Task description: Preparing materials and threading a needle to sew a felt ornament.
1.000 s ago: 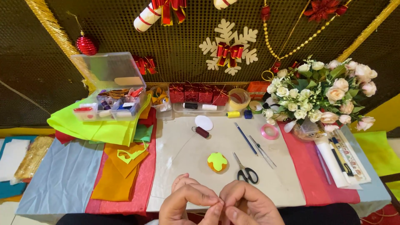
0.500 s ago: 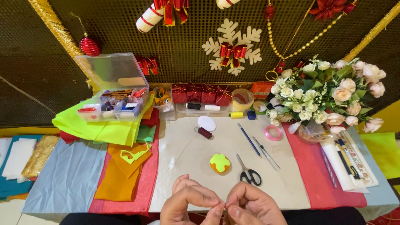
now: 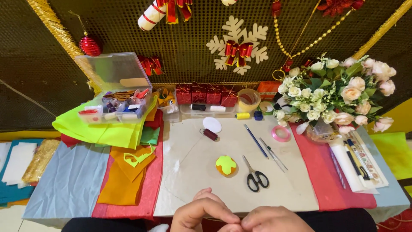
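Observation:
My left hand (image 3: 201, 212) and my right hand (image 3: 274, 219) meet at the bottom edge of the head view, fingertips pinched together. Whatever sits between the fingers is too small to make out. Just beyond them, on a beige mat (image 3: 193, 172), lies a small orange felt piece with a lime-green top (image 3: 225, 165). Black-handled scissors (image 3: 256, 176) lie shut to its right. Farther back on the mat are a dark red thread spool (image 3: 210, 134) and a white oval piece (image 3: 212, 125).
A blue pen (image 3: 256, 141), tweezers (image 3: 273, 154) and a pink tape ring (image 3: 281, 133) lie on the mat's right. A flower bouquet (image 3: 339, 94) stands back right. An open plastic box (image 3: 116, 103) rests on lime felt (image 3: 98, 129); orange felt (image 3: 124, 176) and grey felt (image 3: 68, 180) lie left.
My hands stay pinched together and sit slightly lower in the view. Nothing on the table has moved.

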